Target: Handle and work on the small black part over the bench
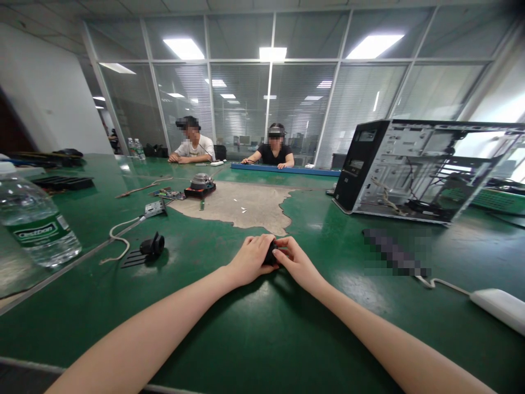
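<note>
Black part (269,254) is at the centre of the frame, a little below the middle, caught between your two hands and mostly hidden by them; too little of it shows to say what it is. Your left hand (252,257) wraps it from the left, fingers over the far side and thumb along the near edge, a narrow, closed hold that probably serves to steady it. Your right hand (296,261) meets it from the right with thumb and fingertips drawn close together on it, a finer grip that would suit feeling or adjusting a small piece. Whether the part touches the table (246,339) under your hands, you cannot tell from this view.

Your forearms come in from the lower corners and meet over bare green surface, which likely gives both wrists room. Left of your hands lies a black piece with prongs (151,246), well apart from them, so it does not crowd your hold. The water bottle (41,224) stands at the left edge of the frame and the opened computer case (379,175) at the right, both outside your reach line, perhaps to leave the middle free for handling. Two people sit beyond, in the upper middle.
</note>
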A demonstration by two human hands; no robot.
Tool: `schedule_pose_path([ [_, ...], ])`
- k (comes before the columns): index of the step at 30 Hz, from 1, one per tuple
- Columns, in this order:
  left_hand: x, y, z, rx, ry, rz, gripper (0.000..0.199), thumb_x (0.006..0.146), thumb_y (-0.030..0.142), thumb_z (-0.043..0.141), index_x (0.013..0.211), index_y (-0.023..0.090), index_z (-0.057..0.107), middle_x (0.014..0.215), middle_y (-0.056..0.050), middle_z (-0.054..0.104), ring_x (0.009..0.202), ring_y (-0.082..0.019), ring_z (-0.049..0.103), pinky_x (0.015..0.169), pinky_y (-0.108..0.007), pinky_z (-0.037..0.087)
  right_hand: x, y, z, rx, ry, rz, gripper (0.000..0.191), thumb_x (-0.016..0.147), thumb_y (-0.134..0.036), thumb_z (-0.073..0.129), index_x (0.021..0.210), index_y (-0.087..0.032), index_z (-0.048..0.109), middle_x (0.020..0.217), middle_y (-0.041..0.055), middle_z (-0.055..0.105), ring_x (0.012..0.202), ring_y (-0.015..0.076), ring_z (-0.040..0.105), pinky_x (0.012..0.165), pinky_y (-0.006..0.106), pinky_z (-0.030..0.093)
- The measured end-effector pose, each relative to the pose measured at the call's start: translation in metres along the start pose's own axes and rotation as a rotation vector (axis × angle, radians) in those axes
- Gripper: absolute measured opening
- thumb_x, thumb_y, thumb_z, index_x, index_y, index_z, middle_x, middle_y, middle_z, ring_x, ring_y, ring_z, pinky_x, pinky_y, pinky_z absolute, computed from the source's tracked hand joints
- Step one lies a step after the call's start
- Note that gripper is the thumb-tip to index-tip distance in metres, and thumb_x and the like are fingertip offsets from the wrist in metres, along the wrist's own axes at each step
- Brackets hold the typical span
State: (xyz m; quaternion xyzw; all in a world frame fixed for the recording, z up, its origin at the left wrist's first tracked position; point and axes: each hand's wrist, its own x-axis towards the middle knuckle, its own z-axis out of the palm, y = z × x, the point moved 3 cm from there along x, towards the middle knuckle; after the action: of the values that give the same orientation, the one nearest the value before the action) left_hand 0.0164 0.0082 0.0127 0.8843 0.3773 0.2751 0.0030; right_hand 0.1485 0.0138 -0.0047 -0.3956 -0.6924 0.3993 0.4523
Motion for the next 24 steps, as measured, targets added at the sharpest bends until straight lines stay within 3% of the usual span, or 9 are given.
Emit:
schedule_pose_path([
  [6, 0.000, -0.001, 0.000, 0.007, 0.001, -0.002, 0.053, 0.067, 0.026, 0.061, 0.110, 0.021, 0.031, 0.109, -0.006, 0.048, 0.100, -0.022, 0.047, 0.085, -0.038, 0.032, -0.006, -0.006, 0.001, -0.042, -0.054, -0.016, 0.021, 0.076, -0.029, 0.050, 0.094, -0.020, 0.046, 0.094, 0.0037, 0.054, 0.083, 0.0151, 0.056, 0.069, 0.029, 0.049],
  [10, 0.000, 0.000, 0.000, 0.006, 0.003, 0.002, 0.053, 0.068, 0.027, 0.061, 0.111, 0.021, 0.031, 0.109, -0.006, 0.049, 0.101, -0.022, 0.047, 0.086, -0.038, 0.032, -0.008, -0.014, 0.001, -0.054, 0.004, -0.097, 0.016, 0.076, -0.029, 0.051, 0.089, -0.021, 0.046, 0.092, 0.0021, 0.052, 0.092, 0.0156, 0.053, 0.071, 0.027, 0.049],
  [14, 0.000, 0.001, 0.000, -0.001, 0.004, -0.002, 0.054, 0.068, 0.029, 0.062, 0.111, 0.021, 0.031, 0.109, -0.007, 0.048, 0.103, -0.023, 0.046, 0.086, -0.038, 0.032, -0.002, -0.006, 0.000, -0.009, 0.022, -0.049, 0.014, 0.077, -0.031, 0.049, 0.084, -0.020, 0.045, 0.086, 0.0012, 0.052, 0.085, 0.0149, 0.055, 0.064, 0.026, 0.050],
  [20, 0.000, -0.001, 0.001, 0.011, -0.006, -0.006, 0.054, 0.068, 0.028, 0.062, 0.111, 0.021, 0.031, 0.112, -0.007, 0.047, 0.103, -0.023, 0.046, 0.086, -0.039, 0.032, -0.002, -0.002, 0.000, -0.064, -0.033, 0.002, 0.021, 0.078, -0.029, 0.047, 0.097, -0.020, 0.047, 0.098, 0.0044, 0.056, 0.083, 0.0140, 0.057, 0.074, 0.030, 0.048],
  [24, 0.000, 0.000, 0.000, 0.020, -0.011, 0.004, 0.055, 0.067, 0.025, 0.061, 0.112, 0.021, 0.030, 0.112, -0.007, 0.047, 0.103, -0.022, 0.046, 0.086, -0.038, 0.032, -0.010, -0.014, 0.002, -0.112, -0.034, -0.070, 0.021, 0.076, -0.027, 0.051, 0.095, -0.020, 0.046, 0.096, 0.0036, 0.054, 0.087, 0.0147, 0.056, 0.071, 0.028, 0.049],
])
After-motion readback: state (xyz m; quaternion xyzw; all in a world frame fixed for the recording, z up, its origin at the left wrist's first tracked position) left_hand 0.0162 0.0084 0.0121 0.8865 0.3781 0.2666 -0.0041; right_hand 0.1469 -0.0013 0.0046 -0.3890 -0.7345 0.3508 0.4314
